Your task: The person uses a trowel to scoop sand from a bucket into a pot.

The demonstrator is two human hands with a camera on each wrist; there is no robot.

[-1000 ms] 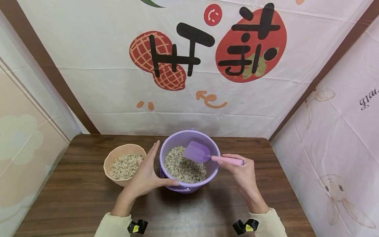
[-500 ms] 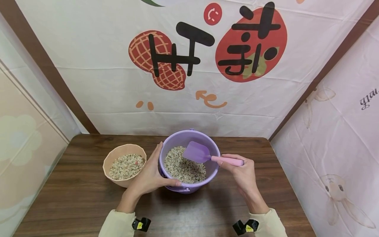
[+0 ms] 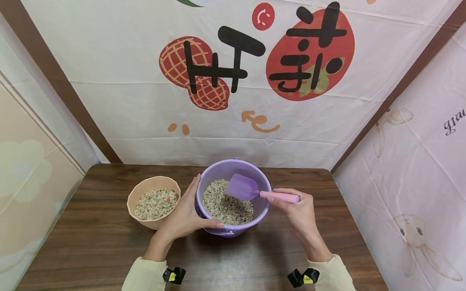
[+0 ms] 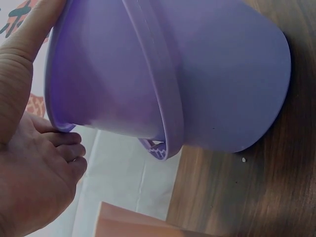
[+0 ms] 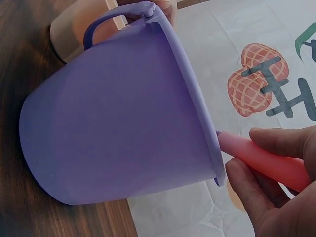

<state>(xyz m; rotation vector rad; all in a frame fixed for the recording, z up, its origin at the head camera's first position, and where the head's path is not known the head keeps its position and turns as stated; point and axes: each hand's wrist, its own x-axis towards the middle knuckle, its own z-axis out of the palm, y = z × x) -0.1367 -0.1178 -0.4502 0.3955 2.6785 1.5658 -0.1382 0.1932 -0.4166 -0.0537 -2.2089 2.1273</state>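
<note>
A purple bucket [image 3: 263, 211] holding small speckled gravel [image 3: 222, 208] stands on the table. My left hand [image 3: 185, 218] grips its left side at the rim; the thumb lies along the near rim and the fingers reach round the far left side. In the left wrist view, the fingertips [image 4: 74, 153] are bent beside the rim. My right hand [image 3: 300, 212] pinches the pink handle of a toy shovel [image 3: 242, 186] between thumb and fingers. Its purple blade hangs over the gravel inside the bucket, and the handle crosses the right rim.
Left of the bucket, close behind my left wrist, stands a peach bowl [image 3: 135, 193] with similar gravel and a small red bit. A printed cloth [image 3: 182, 149] hangs behind the wooden table [image 3: 94, 242]. The bucket's handle [image 4: 160, 84] hangs down at its side.
My left hand has moved slightly right and closed in against the bucket's rim, uncovering more of the peach bowl. The right hand and shovel have stayed almost still.
</note>
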